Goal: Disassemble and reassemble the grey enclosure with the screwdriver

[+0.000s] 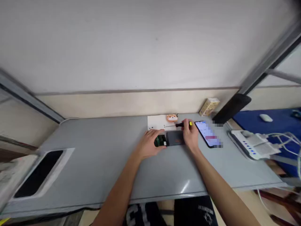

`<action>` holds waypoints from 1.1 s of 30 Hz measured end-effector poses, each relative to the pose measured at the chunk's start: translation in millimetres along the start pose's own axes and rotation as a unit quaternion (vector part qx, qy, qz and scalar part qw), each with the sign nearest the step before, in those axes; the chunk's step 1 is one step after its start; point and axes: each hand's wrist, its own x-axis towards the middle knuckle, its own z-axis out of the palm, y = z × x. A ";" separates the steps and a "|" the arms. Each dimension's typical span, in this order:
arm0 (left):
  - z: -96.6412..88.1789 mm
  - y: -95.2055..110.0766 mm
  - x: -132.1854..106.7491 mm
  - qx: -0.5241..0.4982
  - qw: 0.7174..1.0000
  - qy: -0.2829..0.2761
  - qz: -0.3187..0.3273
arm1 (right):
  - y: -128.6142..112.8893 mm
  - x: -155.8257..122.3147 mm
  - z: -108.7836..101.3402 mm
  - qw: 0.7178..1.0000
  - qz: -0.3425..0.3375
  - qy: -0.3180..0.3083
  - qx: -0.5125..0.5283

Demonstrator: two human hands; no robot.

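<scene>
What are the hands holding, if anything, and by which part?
The right hand holds a screwdriver by its handle. The left hand grips a green board by opposite edges.

On the left of the grey counter (94, 157), a dark-screened phone (39, 174) lies on something flat and white (56, 169). Toward the right lies a phone with a lit screen (205, 129), partly blurred out. Behind it, a small yellowish box (209, 106) stands by the wall (141, 47), near a long, tilted black object (231, 108). A white power strip (245, 146) with blue lights holds white plugs (258, 144) and cables (290, 138). Farther right, a rounded white object (266, 117) rests on a blue surface (249, 118).
</scene>
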 end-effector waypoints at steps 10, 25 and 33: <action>1.4 -0.3 3.0 -0.009 1.000 -0.018 -0.011 | -19.8 -9.6 0.5 0.994 0.013 0.034 0.102; 0.0 1.7 3.7 0.002 0.999 0.035 0.020 | -17.9 -11.6 6.9 0.981 0.100 0.006 0.163; -86.5 149.2 -40.7 -0.066 0.952 0.241 0.177 | -15.3 -13.2 7.4 0.985 0.094 0.006 0.142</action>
